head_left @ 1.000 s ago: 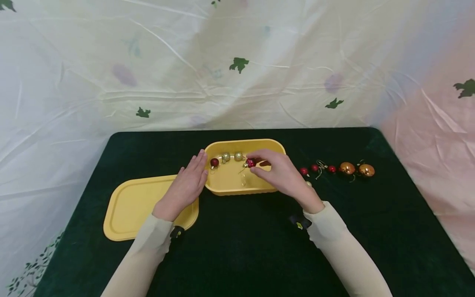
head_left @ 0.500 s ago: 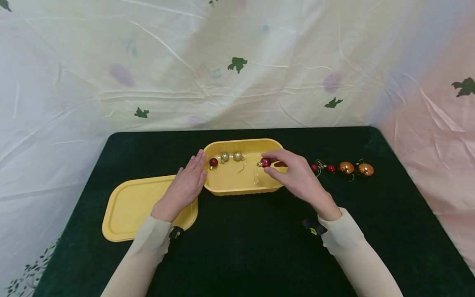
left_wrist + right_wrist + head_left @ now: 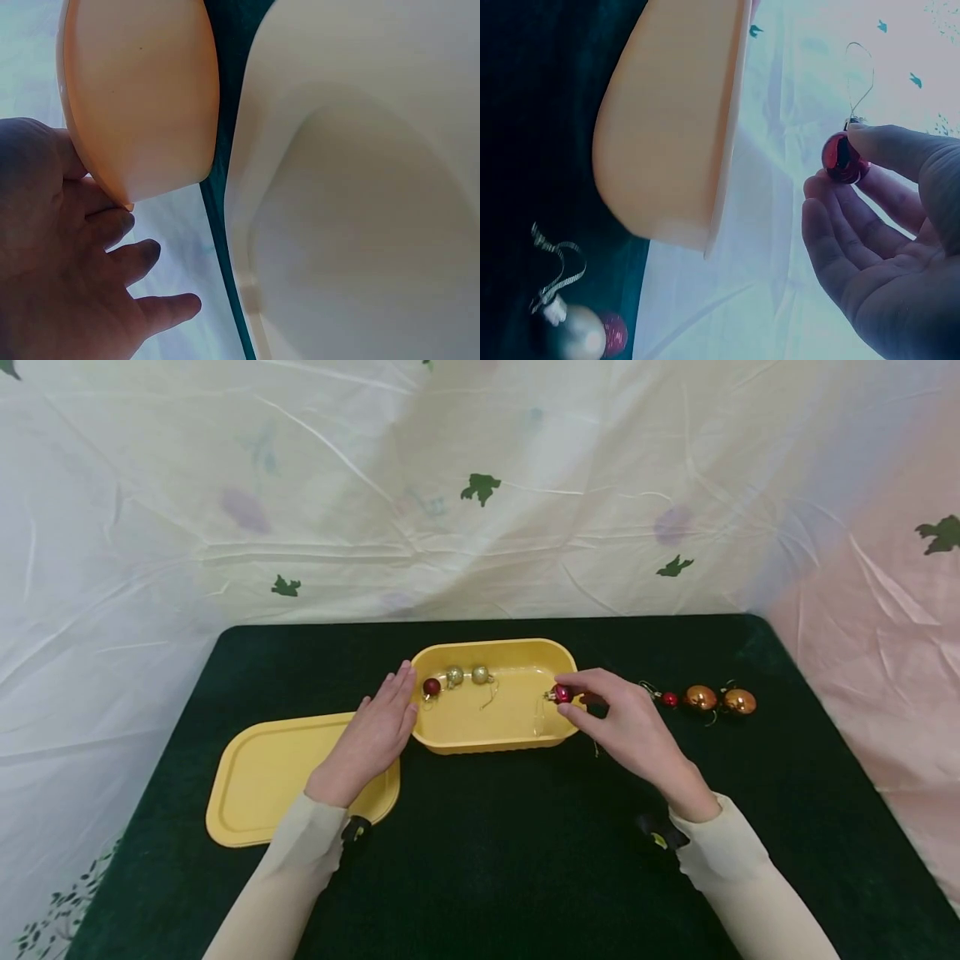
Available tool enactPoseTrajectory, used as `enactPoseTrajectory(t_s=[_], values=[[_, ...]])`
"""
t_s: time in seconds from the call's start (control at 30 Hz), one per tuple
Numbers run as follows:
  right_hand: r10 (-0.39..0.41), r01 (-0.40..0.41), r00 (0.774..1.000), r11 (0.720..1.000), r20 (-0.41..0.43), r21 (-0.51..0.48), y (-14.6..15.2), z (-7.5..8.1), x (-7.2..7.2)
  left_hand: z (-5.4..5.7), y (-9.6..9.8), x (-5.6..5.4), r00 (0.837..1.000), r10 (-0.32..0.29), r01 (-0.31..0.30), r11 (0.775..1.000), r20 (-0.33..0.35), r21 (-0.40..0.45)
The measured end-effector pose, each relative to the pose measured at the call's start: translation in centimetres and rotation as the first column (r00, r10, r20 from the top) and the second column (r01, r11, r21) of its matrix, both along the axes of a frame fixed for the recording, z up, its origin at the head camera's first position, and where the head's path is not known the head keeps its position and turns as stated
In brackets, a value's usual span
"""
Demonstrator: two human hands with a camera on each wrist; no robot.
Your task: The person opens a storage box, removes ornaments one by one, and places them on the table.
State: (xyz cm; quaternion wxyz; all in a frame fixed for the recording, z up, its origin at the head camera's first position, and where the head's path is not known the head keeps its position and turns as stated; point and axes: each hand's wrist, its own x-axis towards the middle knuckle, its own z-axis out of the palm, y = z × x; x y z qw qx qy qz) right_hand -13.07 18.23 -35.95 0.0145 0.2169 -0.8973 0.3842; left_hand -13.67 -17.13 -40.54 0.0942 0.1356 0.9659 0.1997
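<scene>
My left hand lies with straight fingers along the left end of a yellow plastic box. In the left wrist view its fingertips are right at the box rim. My right hand pinches a shiny red Christmas bauble between thumb and fingers, over the box's right end. Its gold cap and string loop show in the right wrist view. Inside the box, toward its left, sit a dark red bauble and two gold baubles, with a string trailing on the box floor.
A yellow lid lies at the left, partly under my left forearm. Right of the box, a small red bauble and two copper-orange baubles form a row. The right wrist view shows a pale bauble beside the box. Dark green cloth covers the table.
My right hand has moved right with the red bauble, from above the box's middle to its right end. My left hand has stayed at the left end.
</scene>
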Motion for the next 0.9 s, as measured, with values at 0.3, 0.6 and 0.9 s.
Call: enactPoseTrajectory(t_s=[0.3,0.6,0.9], values=[[-0.061,0.063,0.997,0.997,-0.045,0.049,2.6,-0.3,1.0,0.1,0.2,-0.1,1.000,-0.005,0.005,1.000,0.000,0.001],[-0.121,0.127,0.990,0.989,-0.076,0.080,4.9,-0.6,1.5,-0.2,0.0,-0.1,1.000,-0.003,0.003,1.000,-0.003,-0.001],[-0.170,0.176,0.983,0.979,-0.069,0.105,7.2,-1.5,2.0,0.0,0.0,-0.1,1.000,-0.002,0.002,1.000,-0.009,-0.007]])
